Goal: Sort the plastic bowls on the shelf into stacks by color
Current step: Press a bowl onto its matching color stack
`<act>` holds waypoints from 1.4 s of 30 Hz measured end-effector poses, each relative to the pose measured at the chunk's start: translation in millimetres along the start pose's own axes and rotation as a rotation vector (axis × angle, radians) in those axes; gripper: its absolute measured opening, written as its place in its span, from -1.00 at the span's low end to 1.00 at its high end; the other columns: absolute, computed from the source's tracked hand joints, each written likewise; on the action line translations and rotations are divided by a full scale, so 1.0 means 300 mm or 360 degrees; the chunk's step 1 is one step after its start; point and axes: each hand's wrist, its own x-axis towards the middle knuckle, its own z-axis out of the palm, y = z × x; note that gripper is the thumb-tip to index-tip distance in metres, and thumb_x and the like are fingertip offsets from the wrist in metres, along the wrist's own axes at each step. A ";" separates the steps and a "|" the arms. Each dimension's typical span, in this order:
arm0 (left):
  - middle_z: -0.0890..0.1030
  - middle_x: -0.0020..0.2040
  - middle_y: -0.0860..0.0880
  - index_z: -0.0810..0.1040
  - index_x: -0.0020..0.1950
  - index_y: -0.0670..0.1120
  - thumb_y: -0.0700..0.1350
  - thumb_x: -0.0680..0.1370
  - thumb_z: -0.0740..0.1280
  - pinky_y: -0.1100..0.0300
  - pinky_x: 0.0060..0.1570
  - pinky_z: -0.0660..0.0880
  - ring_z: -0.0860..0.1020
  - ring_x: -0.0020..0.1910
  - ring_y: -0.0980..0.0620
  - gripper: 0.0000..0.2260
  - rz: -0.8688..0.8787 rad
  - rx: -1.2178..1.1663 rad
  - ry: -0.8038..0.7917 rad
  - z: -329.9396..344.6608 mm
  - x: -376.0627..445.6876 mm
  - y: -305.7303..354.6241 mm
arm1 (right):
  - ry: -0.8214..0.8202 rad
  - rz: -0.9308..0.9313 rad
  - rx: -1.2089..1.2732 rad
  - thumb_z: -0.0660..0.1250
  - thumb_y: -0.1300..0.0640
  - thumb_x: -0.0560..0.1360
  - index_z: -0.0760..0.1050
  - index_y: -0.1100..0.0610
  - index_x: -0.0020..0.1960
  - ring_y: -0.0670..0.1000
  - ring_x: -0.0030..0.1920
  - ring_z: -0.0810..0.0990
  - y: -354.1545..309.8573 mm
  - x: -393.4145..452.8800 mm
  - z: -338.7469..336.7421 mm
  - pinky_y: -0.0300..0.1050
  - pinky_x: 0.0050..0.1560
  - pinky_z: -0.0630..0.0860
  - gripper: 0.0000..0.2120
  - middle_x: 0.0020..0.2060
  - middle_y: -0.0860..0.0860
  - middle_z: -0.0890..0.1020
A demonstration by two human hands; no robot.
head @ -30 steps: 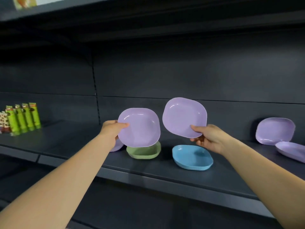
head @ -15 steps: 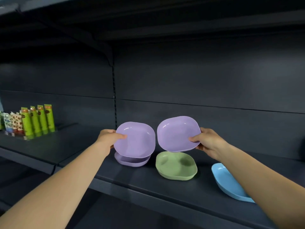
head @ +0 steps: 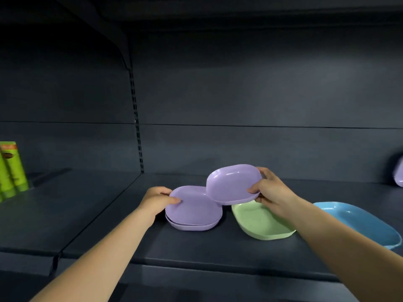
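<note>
My left hand (head: pixel 157 199) grips the left rim of a purple bowl (head: pixel 193 207) that rests nested on another purple bowl (head: pixel 192 226) on the dark shelf (head: pixel 109 214). A second purple bowl (head: pixel 233 183) is held tilted in the air by my right hand (head: pixel 269 192), just right of and above the purple stack, its edge overlapping the stack's far right corner. Below my right hand a green bowl (head: pixel 259 223) lies on the shelf. A blue bowl (head: pixel 359 223) lies to its right, partly behind my right forearm.
Green product boxes (head: pixel 12 168) stand at the far left of the shelf. Another purple bowl (head: pixel 399 174) leans at the right edge of view. A slotted upright post (head: pixel 136 120) runs down the back wall. The shelf's front lip (head: pixel 196 264) runs below the bowls.
My left hand has lowered its purple bowl onto the purple bowl on the shelf. My right hand has tilted its bowl flatter and brought it toward that stack. The view has shifted.
</note>
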 end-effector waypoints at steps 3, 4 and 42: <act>0.61 0.00 0.02 0.59 0.06 -0.08 -0.10 0.43 0.48 0.23 0.02 0.37 0.53 0.03 0.06 -0.77 0.0098 -0.0088 -0.0057 -0.005 0.027 -0.021 | 0.0054 -0.0031 -0.0030 0.18 0.49 0.39 0.41 0.05 0.22 0.08 -0.10 0.46 0.023 -0.011 0.068 -0.06 -0.18 0.39 -0.49 0.07 0.05 0.52; 0.61 0.02 0.05 0.59 0.08 -0.06 -0.05 0.45 0.46 0.22 0.06 0.37 0.53 0.06 0.08 -0.76 0.0138 -0.0125 -0.0079 -0.004 0.031 -0.026 | 0.0064 -0.0034 -0.0066 0.18 0.49 0.39 0.41 0.05 0.22 0.08 -0.10 0.46 0.033 -0.016 0.086 -0.08 -0.20 0.38 -0.49 0.06 0.05 0.53; 0.53 0.19 0.07 0.52 0.29 -0.06 -0.37 0.45 0.34 0.26 0.09 0.34 0.47 0.12 0.08 -0.56 0.0330 0.0191 -0.0444 -0.027 0.054 -0.031 | 0.0050 -0.0310 -0.1984 0.35 0.04 0.39 0.49 0.16 -0.07 0.14 0.06 0.43 0.103 -0.041 0.315 -0.14 -0.09 0.35 -0.78 -0.09 0.06 0.46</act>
